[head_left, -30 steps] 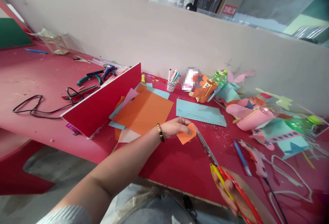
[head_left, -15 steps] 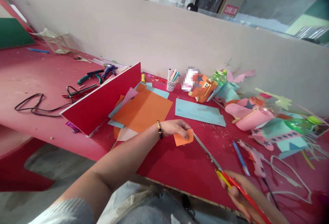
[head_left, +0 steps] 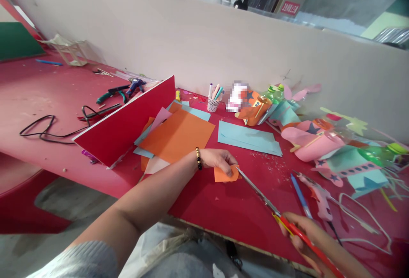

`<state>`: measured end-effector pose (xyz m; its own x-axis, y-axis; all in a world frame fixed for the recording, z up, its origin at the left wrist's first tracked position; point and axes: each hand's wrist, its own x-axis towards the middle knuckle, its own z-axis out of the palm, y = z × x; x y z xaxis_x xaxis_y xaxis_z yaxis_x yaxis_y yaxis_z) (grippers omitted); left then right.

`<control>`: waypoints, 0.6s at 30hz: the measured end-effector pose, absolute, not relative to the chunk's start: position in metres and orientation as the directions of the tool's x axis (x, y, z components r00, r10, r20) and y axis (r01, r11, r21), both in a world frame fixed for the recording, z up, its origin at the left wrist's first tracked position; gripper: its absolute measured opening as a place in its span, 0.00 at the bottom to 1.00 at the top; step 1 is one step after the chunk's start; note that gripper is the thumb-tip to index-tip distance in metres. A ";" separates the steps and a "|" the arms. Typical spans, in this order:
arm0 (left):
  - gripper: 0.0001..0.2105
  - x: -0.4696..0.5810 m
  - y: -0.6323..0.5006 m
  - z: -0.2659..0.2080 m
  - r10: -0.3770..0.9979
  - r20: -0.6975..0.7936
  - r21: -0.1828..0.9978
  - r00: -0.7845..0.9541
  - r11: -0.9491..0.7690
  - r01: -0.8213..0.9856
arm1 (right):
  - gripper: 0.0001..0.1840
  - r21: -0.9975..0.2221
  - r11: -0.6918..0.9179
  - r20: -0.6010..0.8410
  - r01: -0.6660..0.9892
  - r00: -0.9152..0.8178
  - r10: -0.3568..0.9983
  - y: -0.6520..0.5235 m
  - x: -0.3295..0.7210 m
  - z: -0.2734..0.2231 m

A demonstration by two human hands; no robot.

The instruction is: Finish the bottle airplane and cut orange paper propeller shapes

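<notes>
Between the thumb and fingers of my left hand [head_left: 220, 161] is a small piece of orange paper [head_left: 225, 175] with a rounded right side. My right hand [head_left: 302, 237] grips a pair of scissors [head_left: 263, 198] with red and yellow handles. Their long metal blades point up and left, and the tips touch the paper's right edge. The blades look nearly closed. Left of my hands, a large orange sheet [head_left: 179, 135] lies on top of other coloured papers. Light blue sheets [head_left: 247, 137] rest just beyond my left hand.
A red board [head_left: 128, 120] stands upright on the red table [head_left: 204, 205]. At right lie a blue pen [head_left: 300, 195], a pink glue gun [head_left: 319, 197] with its cord, and several decorated bottles [head_left: 322, 141]. A pen cup [head_left: 213, 104] stands near the white partition [head_left: 204, 44].
The orange paper has turned slightly in my left hand, its lower edge now more level. My right hand and the scissors have shifted a little right and down.
</notes>
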<state>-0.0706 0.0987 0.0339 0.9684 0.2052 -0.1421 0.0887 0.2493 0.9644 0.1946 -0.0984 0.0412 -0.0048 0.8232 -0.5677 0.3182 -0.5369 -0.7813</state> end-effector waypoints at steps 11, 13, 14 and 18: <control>0.09 -0.070 0.100 0.034 0.190 -0.158 0.978 0.969 0.164 0.127 | 0.29 -0.820 -0.386 -0.463 0.423 -0.094 0.881 -0.094 0.207 0.057; 0.10 -0.070 0.101 0.033 0.179 -0.168 0.977 0.969 0.161 0.140 | 0.28 -0.815 -0.356 -0.458 0.457 -0.132 0.879 -0.092 0.206 0.061; 0.10 -0.070 0.101 0.032 0.177 -0.167 0.978 0.970 0.157 0.140 | 0.28 -0.812 -0.348 -0.458 0.469 -0.142 0.878 -0.091 0.206 0.063; 0.08 -0.072 0.102 0.033 0.148 -0.162 0.980 0.976 0.139 0.141 | 0.25 -0.769 -0.403 -0.522 0.497 -0.123 0.844 -0.079 0.202 0.066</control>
